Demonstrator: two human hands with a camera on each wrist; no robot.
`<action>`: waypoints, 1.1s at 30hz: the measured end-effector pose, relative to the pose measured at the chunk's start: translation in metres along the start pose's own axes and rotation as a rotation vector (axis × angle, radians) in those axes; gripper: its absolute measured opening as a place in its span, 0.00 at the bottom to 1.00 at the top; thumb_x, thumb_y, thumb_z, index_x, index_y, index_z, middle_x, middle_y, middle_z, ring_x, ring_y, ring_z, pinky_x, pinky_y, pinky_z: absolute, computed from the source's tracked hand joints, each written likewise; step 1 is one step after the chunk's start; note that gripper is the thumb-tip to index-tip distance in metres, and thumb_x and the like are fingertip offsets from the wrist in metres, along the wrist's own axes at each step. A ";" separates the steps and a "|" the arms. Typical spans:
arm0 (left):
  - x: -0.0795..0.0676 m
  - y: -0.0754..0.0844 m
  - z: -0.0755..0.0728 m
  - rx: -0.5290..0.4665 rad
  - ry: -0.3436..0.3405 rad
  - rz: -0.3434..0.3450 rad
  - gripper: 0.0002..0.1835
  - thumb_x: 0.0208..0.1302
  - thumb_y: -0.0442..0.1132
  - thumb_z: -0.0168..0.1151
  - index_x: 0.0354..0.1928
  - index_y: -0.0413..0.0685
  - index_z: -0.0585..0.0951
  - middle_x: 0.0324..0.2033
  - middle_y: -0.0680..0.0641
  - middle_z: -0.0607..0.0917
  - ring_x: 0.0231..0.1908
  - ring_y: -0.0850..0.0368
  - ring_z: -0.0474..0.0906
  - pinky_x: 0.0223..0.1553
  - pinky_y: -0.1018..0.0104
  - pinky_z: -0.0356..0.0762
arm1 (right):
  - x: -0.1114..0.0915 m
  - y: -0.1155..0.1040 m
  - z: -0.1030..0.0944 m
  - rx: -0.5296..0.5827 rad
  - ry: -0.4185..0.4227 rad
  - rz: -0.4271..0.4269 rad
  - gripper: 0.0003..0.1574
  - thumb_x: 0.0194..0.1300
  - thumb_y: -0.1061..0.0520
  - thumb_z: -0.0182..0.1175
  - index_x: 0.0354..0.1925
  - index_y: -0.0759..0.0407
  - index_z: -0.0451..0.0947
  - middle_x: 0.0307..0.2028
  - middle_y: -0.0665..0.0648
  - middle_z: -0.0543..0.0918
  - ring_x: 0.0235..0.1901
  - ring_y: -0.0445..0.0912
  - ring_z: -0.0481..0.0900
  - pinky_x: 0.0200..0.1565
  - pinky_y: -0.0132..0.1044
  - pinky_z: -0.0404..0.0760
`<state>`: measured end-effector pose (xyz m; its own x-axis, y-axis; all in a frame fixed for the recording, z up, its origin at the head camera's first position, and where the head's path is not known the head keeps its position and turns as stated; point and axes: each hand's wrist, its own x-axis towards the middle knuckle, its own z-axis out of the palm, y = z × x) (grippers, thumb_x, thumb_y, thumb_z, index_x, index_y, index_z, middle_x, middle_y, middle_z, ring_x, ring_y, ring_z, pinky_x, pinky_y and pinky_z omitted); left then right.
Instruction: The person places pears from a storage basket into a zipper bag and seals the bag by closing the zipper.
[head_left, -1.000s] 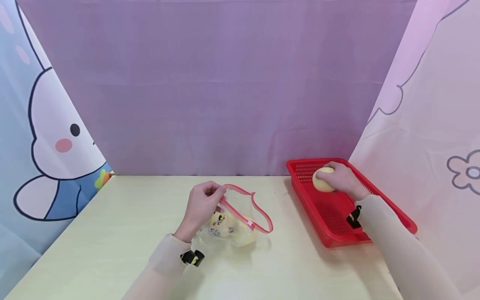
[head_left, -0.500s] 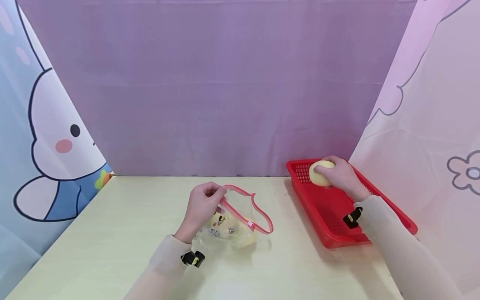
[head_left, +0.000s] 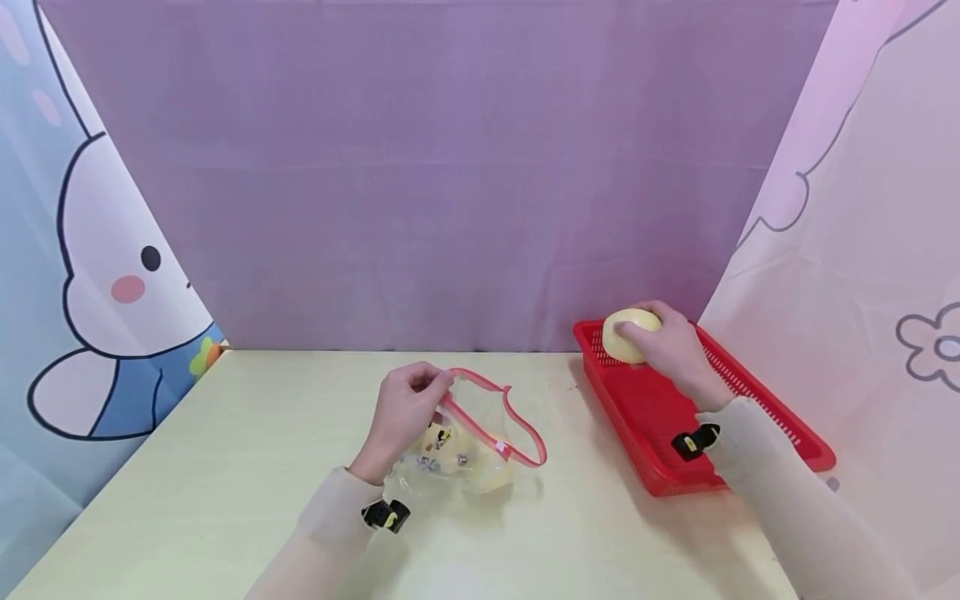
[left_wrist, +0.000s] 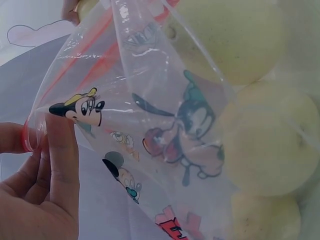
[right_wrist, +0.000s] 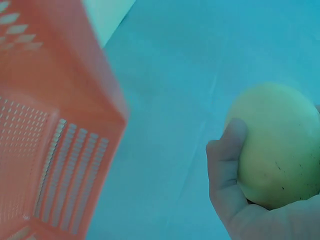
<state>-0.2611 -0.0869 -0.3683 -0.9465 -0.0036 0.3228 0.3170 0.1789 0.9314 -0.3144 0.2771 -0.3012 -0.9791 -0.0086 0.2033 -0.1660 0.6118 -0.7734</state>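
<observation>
My left hand [head_left: 401, 417] pinches the red-edged mouth of a clear slider bag [head_left: 472, 450] printed with cartoon figures. The mouth gapes toward the right, and a white slider [head_left: 501, 448] sits on its near edge. Inside the bag, three round pale yellow fruits [left_wrist: 272, 137] show through the plastic in the left wrist view. My right hand [head_left: 670, 346] grips another round pale yellow fruit [head_left: 628, 335], thumb across its near side, above the far end of a red plastic basket [head_left: 652, 479]. Dark specks dot this fruit's skin in the right wrist view.
The basket has slotted walls and stands at the right of the pale tabletop [head_left: 225, 467]. A purple cloth [head_left: 465, 183] hangs behind the table. Printed curtains flank it, with a cartoon rabbit [head_left: 120, 275] on the left one.
My right hand has lifted the fruit up and to the left, from inside the basket to above its far end. My left hand and the bag stay in place.
</observation>
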 end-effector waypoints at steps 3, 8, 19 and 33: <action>0.000 -0.001 0.000 -0.001 0.000 0.002 0.09 0.71 0.37 0.64 0.35 0.38 0.86 0.25 0.42 0.83 0.18 0.49 0.82 0.22 0.59 0.86 | -0.004 -0.006 0.002 0.032 0.020 -0.005 0.38 0.69 0.41 0.63 0.66 0.60 0.66 0.56 0.64 0.73 0.47 0.58 0.76 0.38 0.39 0.87; 0.000 -0.001 0.000 0.004 -0.001 0.007 0.09 0.71 0.36 0.63 0.35 0.39 0.86 0.25 0.42 0.83 0.18 0.49 0.82 0.22 0.59 0.86 | -0.010 -0.015 0.006 0.067 0.038 -0.021 0.39 0.67 0.39 0.64 0.67 0.56 0.66 0.58 0.61 0.73 0.49 0.57 0.76 0.42 0.40 0.86; -0.001 0.001 0.000 -0.001 -0.004 0.008 0.09 0.71 0.38 0.64 0.36 0.38 0.86 0.26 0.42 0.82 0.19 0.50 0.82 0.23 0.58 0.87 | -0.028 -0.031 0.025 0.126 0.046 -0.077 0.34 0.69 0.43 0.64 0.65 0.57 0.69 0.59 0.61 0.74 0.53 0.56 0.73 0.46 0.41 0.82; -0.002 0.002 -0.001 -0.003 -0.004 -0.005 0.09 0.72 0.38 0.64 0.37 0.38 0.87 0.26 0.42 0.83 0.18 0.49 0.82 0.23 0.59 0.87 | -0.050 -0.040 0.063 0.214 0.013 -0.184 0.33 0.67 0.49 0.68 0.64 0.55 0.69 0.58 0.58 0.74 0.52 0.55 0.72 0.45 0.43 0.83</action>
<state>-0.2589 -0.0871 -0.3671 -0.9483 -0.0002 0.3175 0.3125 0.1754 0.9336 -0.2661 0.2035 -0.3185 -0.9289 -0.0925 0.3585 -0.3628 0.4200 -0.8318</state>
